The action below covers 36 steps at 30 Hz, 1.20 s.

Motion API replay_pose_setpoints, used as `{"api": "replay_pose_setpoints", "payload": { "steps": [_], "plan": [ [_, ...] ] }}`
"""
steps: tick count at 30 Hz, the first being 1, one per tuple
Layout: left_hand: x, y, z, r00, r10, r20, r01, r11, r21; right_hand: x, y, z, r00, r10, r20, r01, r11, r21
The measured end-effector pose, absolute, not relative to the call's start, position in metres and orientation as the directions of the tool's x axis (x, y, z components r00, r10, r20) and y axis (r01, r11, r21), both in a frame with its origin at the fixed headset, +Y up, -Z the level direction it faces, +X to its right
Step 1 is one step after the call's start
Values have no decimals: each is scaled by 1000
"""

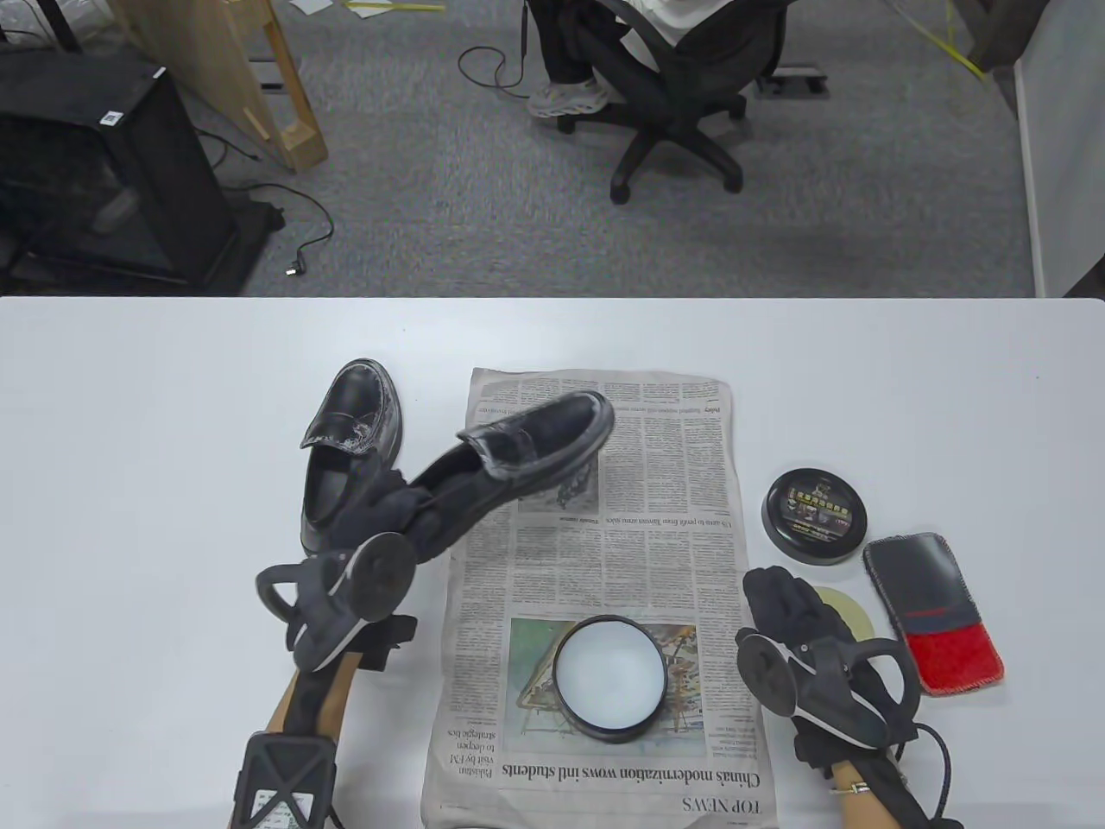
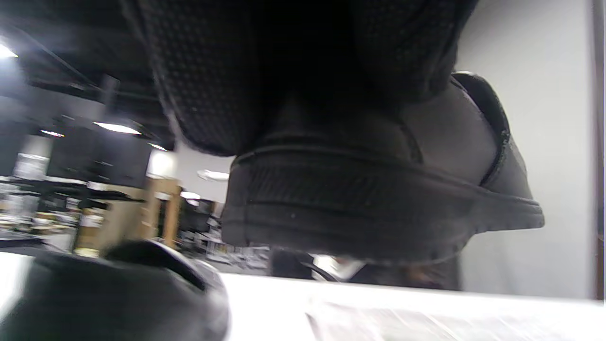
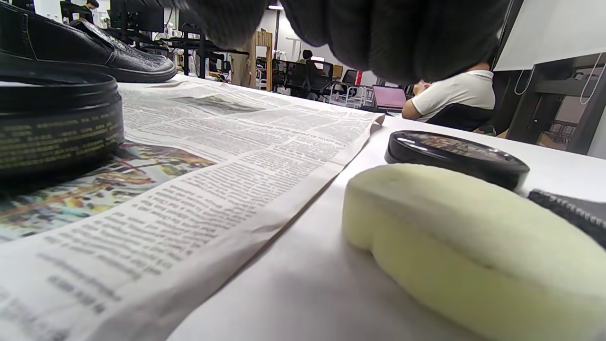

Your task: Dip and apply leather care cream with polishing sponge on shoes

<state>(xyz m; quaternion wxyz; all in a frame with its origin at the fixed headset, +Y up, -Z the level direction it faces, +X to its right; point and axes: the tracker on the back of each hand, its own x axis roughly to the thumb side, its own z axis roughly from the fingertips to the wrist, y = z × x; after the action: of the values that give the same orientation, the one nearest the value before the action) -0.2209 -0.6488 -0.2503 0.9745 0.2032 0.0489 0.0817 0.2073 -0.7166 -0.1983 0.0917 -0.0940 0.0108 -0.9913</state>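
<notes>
Yellow sponge's (image 3: 468, 251) thick side, wrist-view only

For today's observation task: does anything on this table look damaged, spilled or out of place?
Yes. The shoe lying on the table, left of the newspaper, has whitish scuffed or smeared patches across its toe. The cream tin is open, its lid lying apart; nothing looks spilled.

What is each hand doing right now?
Left hand: holding a shoe off the table.
Right hand: open above the sponge, holding nothing.
</notes>
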Motion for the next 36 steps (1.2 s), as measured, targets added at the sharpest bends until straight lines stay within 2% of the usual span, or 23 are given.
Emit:
{"api": "replay_pose_setpoints", "payload": {
  "steps": [7,12,17,23,27,30,33,36],
  "plan": [
    [-300,-648,-243,890,289,-353,-100,878,467,206,-717,-199,-967,-177,181,175,-984,-26],
    [-341,-671,-248,787,334,-519,-100,899,427,205,-720,-201,-966,-186,179,188,-982,-8],
    [-365,-698,-249,705,376,-601,-150,908,391,206,-721,-203,-969,-179,169,182,-983,4],
    [-366,-722,-259,694,332,-639,-164,937,309,203,-723,-204,-966,-191,175,197,-980,18],
    [-356,-728,-264,733,290,-615,-150,951,269,203,-724,-204,-965,-193,178,200,-980,22],
    [-351,-732,-266,760,327,-561,-238,944,228,204,-724,-204,-966,-191,177,199,-980,28],
    [-347,-729,-264,773,330,-542,-255,944,211,205,-724,-204,-967,-183,177,192,-981,35],
    [-335,-713,-258,814,333,-476,-227,937,267,208,-721,-204,-972,-173,160,179,-984,23]
  ]
}}
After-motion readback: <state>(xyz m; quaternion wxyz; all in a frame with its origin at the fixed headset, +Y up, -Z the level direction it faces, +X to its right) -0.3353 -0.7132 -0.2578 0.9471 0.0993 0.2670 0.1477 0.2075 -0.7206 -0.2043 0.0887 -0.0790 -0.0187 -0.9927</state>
